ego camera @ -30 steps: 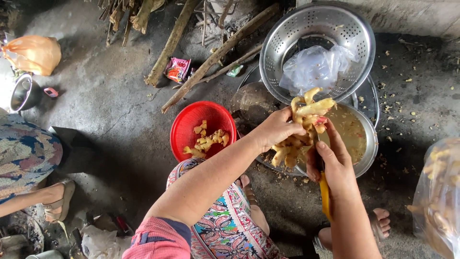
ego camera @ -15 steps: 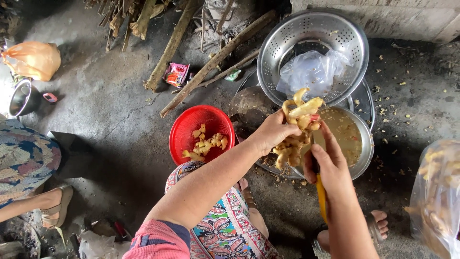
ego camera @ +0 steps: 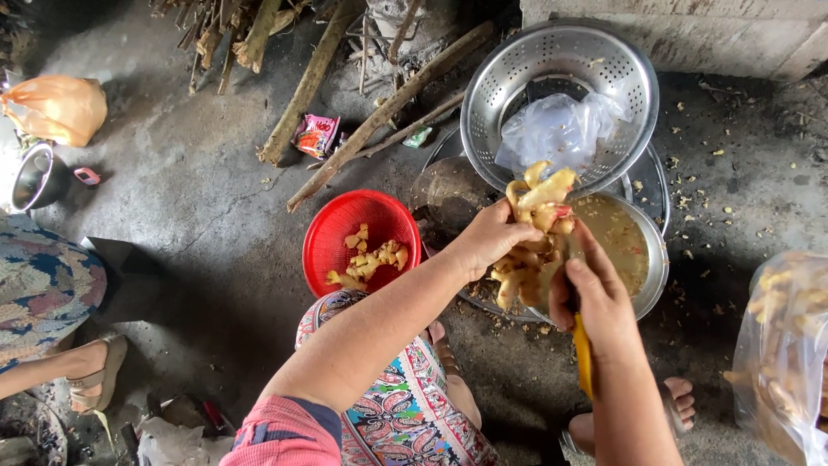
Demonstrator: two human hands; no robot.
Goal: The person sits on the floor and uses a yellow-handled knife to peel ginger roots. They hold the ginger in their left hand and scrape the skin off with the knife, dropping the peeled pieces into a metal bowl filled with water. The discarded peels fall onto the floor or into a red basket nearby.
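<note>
Ginger root (ego camera: 536, 226), a big knobbly yellow hand of it, sits in my left hand (ego camera: 487, 237), fingers wrapped tight around its left side, held above the rim of the steel bowl (ego camera: 657, 259) of murky brown water. My right hand (ego camera: 599, 298) is closed around a yellow-handled tool (ego camera: 583, 355), thumb pressed up against the root; I cannot tell what the working end looks like, since the ginger hides it. Just behind the bowl I see a steel colander (ego camera: 509, 86) holding a crumpled clear plastic bag (ego camera: 552, 129). Left of my forearm stands a red basket (ego camera: 332, 237) with a few ginger pieces (ego camera: 371, 257) inside. At the right edge hangs 1 clear bag of ginger (ego camera: 785, 354).
</note>
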